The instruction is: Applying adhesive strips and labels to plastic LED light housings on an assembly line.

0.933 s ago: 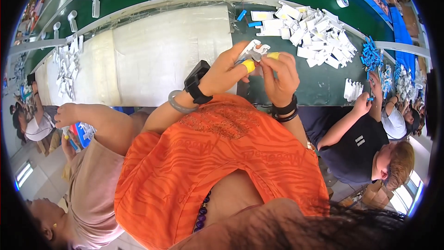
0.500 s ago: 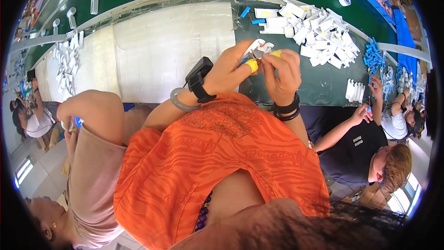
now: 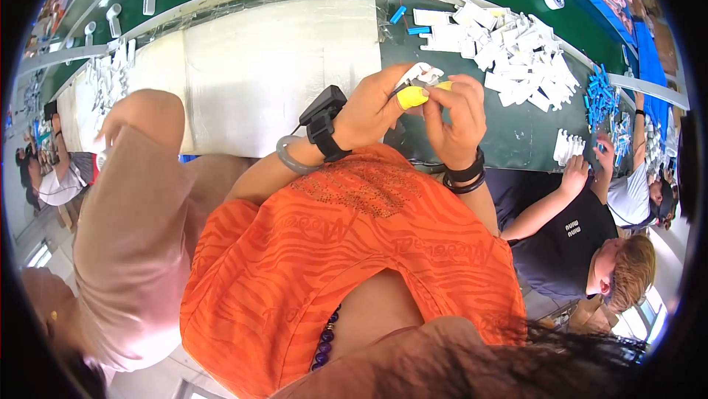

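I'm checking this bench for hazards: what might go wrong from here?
The white part in the left hand might slip, since the yellow thumb wrap could dull its feel. If dropped, it might get mixed into the pile of white pieces nearby.

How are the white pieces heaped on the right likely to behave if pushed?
The white pieces would probably slide and scatter, since they overlap in a jumbled heap. Each seems likely stiff, given its straight edges. Rolling looks unlikely, as most appear flat and boxy.
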Action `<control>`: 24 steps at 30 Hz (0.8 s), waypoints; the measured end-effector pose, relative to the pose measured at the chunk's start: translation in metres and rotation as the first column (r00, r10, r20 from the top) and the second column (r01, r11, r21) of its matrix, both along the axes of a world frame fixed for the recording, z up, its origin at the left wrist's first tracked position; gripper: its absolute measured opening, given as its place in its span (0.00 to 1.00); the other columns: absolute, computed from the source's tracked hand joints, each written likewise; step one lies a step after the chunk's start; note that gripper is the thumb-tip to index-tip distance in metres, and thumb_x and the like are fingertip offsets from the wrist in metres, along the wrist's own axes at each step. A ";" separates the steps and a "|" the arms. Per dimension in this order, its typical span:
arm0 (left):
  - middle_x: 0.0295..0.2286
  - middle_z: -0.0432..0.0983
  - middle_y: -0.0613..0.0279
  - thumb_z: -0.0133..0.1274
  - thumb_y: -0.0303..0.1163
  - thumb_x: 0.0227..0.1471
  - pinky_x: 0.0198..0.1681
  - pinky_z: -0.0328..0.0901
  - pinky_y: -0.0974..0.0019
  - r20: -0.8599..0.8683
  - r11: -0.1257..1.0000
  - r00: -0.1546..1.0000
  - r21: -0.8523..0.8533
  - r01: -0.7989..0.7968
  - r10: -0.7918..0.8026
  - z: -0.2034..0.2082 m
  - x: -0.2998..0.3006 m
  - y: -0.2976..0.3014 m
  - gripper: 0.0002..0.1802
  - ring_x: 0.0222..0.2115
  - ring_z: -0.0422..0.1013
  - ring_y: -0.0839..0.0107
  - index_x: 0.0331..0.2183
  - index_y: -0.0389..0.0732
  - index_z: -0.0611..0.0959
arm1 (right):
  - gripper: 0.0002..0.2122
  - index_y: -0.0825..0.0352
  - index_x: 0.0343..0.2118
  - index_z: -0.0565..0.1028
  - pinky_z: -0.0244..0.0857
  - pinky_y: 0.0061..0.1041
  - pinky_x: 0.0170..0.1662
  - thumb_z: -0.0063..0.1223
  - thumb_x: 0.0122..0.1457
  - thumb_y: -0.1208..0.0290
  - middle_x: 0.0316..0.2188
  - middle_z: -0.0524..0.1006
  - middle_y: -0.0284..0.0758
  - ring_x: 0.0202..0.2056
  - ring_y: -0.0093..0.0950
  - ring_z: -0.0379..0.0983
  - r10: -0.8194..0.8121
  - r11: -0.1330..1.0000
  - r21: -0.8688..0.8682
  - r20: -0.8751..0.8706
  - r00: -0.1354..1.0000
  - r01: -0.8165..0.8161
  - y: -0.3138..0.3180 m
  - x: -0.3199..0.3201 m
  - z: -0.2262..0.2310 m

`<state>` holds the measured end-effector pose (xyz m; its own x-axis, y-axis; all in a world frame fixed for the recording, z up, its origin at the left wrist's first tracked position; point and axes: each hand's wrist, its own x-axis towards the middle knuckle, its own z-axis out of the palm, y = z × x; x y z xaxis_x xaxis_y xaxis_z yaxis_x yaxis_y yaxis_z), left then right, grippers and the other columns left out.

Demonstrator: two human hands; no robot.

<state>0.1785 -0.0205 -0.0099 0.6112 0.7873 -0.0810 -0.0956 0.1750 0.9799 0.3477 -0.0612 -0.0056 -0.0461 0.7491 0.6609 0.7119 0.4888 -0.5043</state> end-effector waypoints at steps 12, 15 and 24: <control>0.32 0.78 0.56 0.43 0.27 0.60 0.32 0.69 0.70 -0.235 0.996 0.969 0.061 -0.068 0.081 -0.020 0.004 0.011 0.16 0.29 0.75 0.71 0.48 0.34 0.76 | 0.11 0.65 0.31 0.77 0.66 0.36 0.44 0.63 0.43 0.81 0.26 0.73 0.33 0.32 0.33 0.71 0.011 0.999 -0.033 -0.002 1.000 -0.011 0.013 0.002 -0.027; 0.28 0.75 0.62 0.42 0.30 0.61 0.23 0.67 0.74 -0.128 0.984 0.991 -0.168 -0.057 0.036 -0.043 0.004 0.026 0.15 0.22 0.71 0.77 0.46 0.34 0.76 | 0.10 0.63 0.31 0.76 0.64 0.35 0.45 0.62 0.45 0.79 0.26 0.74 0.31 0.32 0.32 0.72 0.000 0.996 -0.086 0.045 0.999 0.004 0.028 0.003 -0.036; 0.30 0.76 0.61 0.53 0.35 0.58 0.33 0.68 0.71 -0.054 0.962 0.990 -0.250 0.109 -0.127 -0.044 0.013 0.104 0.16 0.30 0.72 0.75 0.45 0.36 0.76 | 0.13 0.64 0.38 0.76 0.66 0.32 0.42 0.64 0.49 0.72 0.31 0.78 0.35 0.33 0.35 0.75 0.177 0.872 -0.466 0.010 0.984 -0.152 0.094 0.065 -0.023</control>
